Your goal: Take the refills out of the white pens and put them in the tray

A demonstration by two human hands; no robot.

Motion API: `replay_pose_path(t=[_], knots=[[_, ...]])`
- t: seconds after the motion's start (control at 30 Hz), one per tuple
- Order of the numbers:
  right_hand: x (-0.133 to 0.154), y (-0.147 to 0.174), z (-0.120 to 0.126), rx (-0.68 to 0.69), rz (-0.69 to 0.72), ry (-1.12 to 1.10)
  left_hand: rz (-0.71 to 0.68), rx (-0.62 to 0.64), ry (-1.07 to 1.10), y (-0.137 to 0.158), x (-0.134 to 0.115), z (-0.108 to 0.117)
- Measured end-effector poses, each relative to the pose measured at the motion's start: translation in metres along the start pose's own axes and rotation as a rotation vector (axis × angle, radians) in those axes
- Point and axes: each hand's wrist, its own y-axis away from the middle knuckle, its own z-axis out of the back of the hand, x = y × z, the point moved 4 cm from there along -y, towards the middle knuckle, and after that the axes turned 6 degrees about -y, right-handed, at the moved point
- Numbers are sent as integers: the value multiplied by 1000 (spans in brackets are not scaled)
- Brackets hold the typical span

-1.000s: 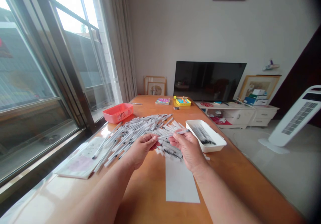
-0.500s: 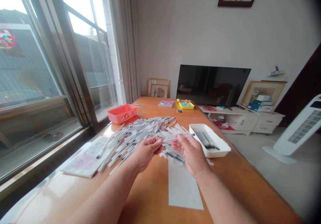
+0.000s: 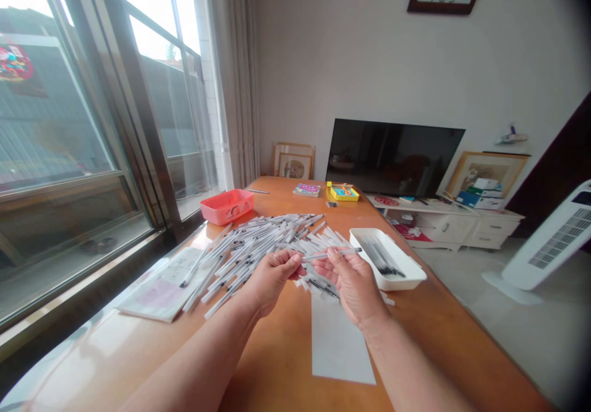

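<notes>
A slim pen [image 3: 316,256] with a clear barrel and a dark end at the right lies nearly level between my hands. My right hand [image 3: 351,282] pinches it between thumb and fingers. My left hand [image 3: 276,278] is closed in a pinch at the pen's left end; the tip is hidden by the fingers. Behind my hands spreads a pile of clear and white pens [image 3: 258,239] with black parts. To the right of my right hand stands a white tray [image 3: 413,274] holding several thin, black-ended refills [image 3: 381,255]. A white paper sheet [image 3: 341,344] lies below my hands.
On the left are a red plastic basket [image 3: 226,207] and a booklet [image 3: 159,292] under some pens. Farther back on the wooden table [image 3: 277,369] lie a magazine [image 3: 306,189] and a yellow box [image 3: 344,193]. A window flanks the table's left side.
The view has shifted slightly. Both hands stay close together around the pen, with almost no other visible movement.
</notes>
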Motion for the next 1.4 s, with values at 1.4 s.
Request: replay_pose_path(t=[1.4], knots=[[82, -41, 137, -708, 429, 748, 51, -149, -242, -8, -1, 17]])
